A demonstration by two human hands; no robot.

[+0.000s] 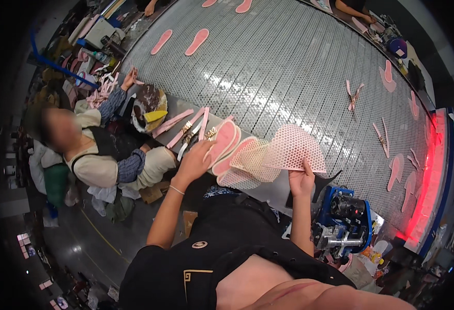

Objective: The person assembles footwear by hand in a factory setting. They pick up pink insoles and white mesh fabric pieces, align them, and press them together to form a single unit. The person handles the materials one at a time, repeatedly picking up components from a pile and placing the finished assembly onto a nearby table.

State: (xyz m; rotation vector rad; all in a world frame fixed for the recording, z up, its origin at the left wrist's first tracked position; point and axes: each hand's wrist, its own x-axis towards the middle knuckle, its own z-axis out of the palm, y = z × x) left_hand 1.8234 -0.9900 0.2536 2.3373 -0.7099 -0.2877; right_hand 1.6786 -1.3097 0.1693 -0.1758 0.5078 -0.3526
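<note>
**Right hand [302, 182] pinching pale pink honeycomb sheet [295, 144]; left hand [196, 159] on pink insole stack [224, 140]**

Honeycomb sheet is up over the conveyor [268, 85] near edge, right of the insole stack, overlapping a cream mesh piece [254, 159]; can't tell if the two touch. Stack sits at the same near edge, partly fanned, lower pieces poking past it toward the wearer.

Handling, my read: sheet looks light, thin and bendy, more likely to flop or snag through its holes than break; best hold is the straight pink border, where the right grip already is; grabbing mid-mesh would probably crease it. Insoles look light, springier, likely to slide over each other if pushed sideways; flat fingers on top plus a thumb at the rim should keep them squared.

Pose: right forearm near upright, thumb on the sheet's near border, fingers behind, pinch closed; left forearm slants up and inward from lower left, bracelet [177, 189] at wrist, fingers lying over the top insole's left side; thumb not clear, so can't tell if that grip is clamping or just resting.

Nearby: straps with gold trim [185, 127] left of the stack; blue-framed motor unit [347, 217] right of the right forearm.
</note>
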